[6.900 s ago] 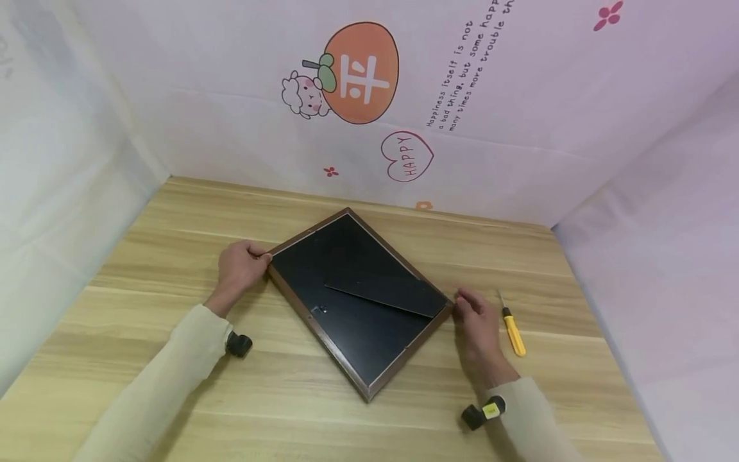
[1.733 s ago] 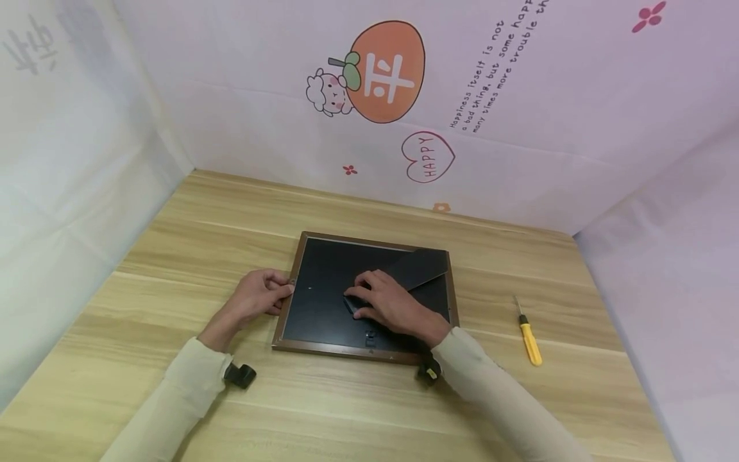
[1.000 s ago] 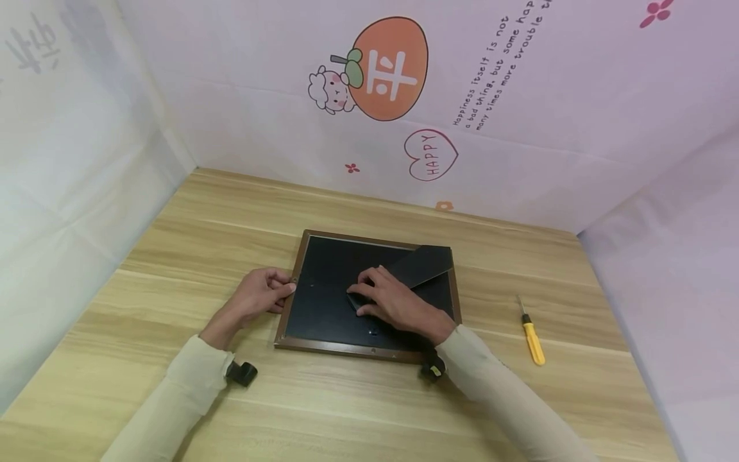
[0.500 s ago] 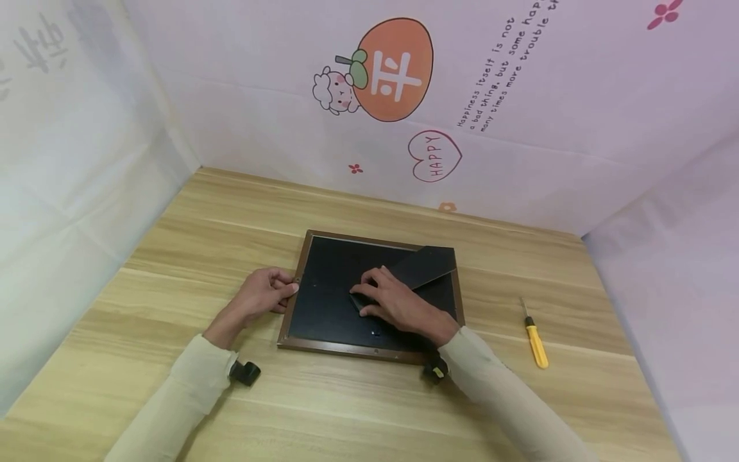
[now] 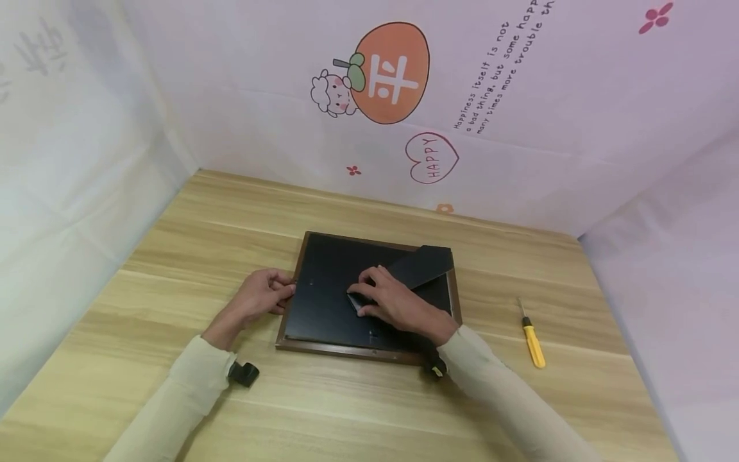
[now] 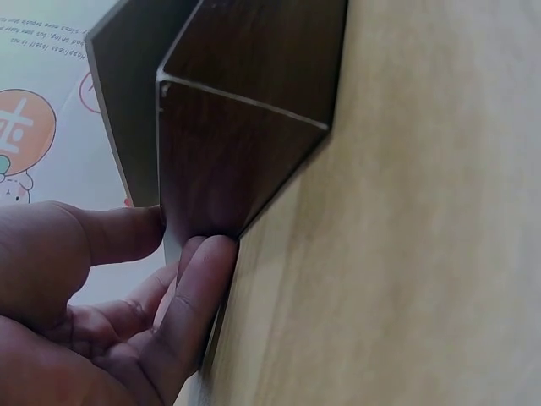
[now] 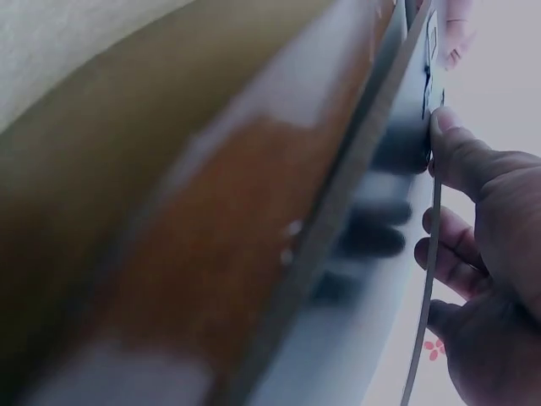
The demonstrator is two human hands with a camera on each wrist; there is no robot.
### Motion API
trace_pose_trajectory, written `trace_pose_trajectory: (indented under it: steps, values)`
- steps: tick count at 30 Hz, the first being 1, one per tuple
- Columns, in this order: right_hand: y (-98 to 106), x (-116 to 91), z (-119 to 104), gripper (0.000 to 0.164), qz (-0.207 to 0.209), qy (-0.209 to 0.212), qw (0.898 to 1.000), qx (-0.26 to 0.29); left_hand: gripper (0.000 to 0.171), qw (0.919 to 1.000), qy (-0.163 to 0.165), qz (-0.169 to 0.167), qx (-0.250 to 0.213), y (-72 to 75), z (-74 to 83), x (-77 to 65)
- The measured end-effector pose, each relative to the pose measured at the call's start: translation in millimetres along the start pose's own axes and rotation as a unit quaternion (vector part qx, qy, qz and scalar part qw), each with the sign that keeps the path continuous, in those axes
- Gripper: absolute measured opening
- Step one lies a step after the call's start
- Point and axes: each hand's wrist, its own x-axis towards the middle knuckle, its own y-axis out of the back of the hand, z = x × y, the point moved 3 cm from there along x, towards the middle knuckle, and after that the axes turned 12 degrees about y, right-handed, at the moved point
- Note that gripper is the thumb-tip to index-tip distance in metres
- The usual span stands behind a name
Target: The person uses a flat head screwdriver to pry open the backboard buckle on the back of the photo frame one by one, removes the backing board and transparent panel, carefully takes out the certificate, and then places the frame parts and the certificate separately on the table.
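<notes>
A brown picture frame (image 5: 340,351) lies face down on the table. My left hand (image 5: 262,295) grips its left side, thumb on top and fingers against the outer edge, as the left wrist view shows. The black backing board (image 5: 326,269) is raised out of the frame; in the left wrist view the board (image 6: 127,101) stands clear of the frame's rim. Attached to it is a black easel stand (image 5: 424,266), angled toward the upper right. My right hand (image 5: 392,301) pinches the stand's inner end between thumb and fingers. What lies under the board is hidden.
A screwdriver (image 5: 534,343) with a yellow handle lies right of the frame, tip pointing away from me. White printed sheeting (image 5: 260,122) encloses the wooden table (image 5: 323,417) at the back and both sides.
Since the first frame, the picture frame has turned square-on and my right hand has moved from its corner to the stand. In the last half second the backing board has risen from the frame.
</notes>
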Motion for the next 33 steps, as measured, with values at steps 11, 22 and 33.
trace_pose_trajectory:
  steps: [11,22,33]
  values:
    - [-4,6,-5,0.038,-0.018,-0.003,1.000,0.001,0.025,0.9998,0.001,-0.006,-0.017,-0.2,1.2,3.1]
    - [-9,7,-4,0.039,-0.016,-0.028,0.998,0.045,0.024,0.9987,0.012,-0.035,-0.035,7.9,-2.8,5.5]
    - [-10,0,0,0.047,0.010,-0.083,0.992,0.093,0.027,0.9985,0.022,-0.032,-0.039,7.5,-3.1,5.4]
